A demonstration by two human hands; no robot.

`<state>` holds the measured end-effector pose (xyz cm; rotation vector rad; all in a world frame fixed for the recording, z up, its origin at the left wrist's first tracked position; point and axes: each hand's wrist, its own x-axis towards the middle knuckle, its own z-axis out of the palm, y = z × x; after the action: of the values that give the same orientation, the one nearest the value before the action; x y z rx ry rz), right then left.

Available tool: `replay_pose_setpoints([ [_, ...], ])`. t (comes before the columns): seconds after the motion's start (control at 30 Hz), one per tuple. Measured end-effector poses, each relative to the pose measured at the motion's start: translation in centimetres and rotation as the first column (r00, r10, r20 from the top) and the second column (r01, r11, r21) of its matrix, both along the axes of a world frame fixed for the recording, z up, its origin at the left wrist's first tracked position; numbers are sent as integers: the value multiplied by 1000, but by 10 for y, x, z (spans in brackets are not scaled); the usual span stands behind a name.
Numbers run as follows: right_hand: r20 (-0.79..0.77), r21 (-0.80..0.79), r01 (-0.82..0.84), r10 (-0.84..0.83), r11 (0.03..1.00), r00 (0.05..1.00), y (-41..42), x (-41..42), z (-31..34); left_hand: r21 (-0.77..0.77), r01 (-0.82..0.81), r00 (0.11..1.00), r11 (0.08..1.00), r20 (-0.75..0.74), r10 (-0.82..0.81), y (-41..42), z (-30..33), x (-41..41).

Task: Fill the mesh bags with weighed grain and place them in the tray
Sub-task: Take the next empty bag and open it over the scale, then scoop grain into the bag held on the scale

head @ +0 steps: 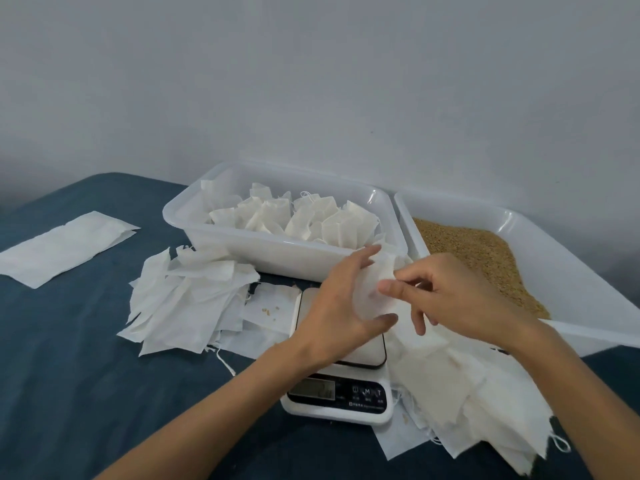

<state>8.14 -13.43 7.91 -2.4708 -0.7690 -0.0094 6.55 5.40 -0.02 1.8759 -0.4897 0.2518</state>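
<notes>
Head view: above the white digital kitchen scale (337, 393), the left hand (341, 306) cups a thin white mesh bag (379, 289) while the right hand (446, 292) pinches its edge. Behind the scale, a clear plastic tray (277, 254) holds filled bags (294, 216).

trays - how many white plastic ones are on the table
2. The tray of filled bags stands behind the scale; the grain tray stands touching it on the right, its far right end cut off by the frame.
</notes>
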Motion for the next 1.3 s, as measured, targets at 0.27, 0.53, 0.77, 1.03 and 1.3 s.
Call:
replay_pose_setpoints([
  [0.27,-332,-13,-85,76,996,940,34,-8,29,-139,11,997,990,-78,-22,-2,2,-1],
  [0.53,30,24,374,-375,927,927,-64,48,44,-367,16,968,930,-229,-107,2,-2,8],
  [0.77,-13,-704,400,-574,587,819,-145,89,-20,-397,-25,963,917,-257,-85,2,-1,10],
  [1.03,97,-607,508,-578,611,811,-152,100,-14,-391,-43,961,919,-267,-69,3,-2,11],
  [1.3,483,-717,677,-581,166,655,-172,90,55,-406,-29,963,913,-256,-84,4,-3,13],
])
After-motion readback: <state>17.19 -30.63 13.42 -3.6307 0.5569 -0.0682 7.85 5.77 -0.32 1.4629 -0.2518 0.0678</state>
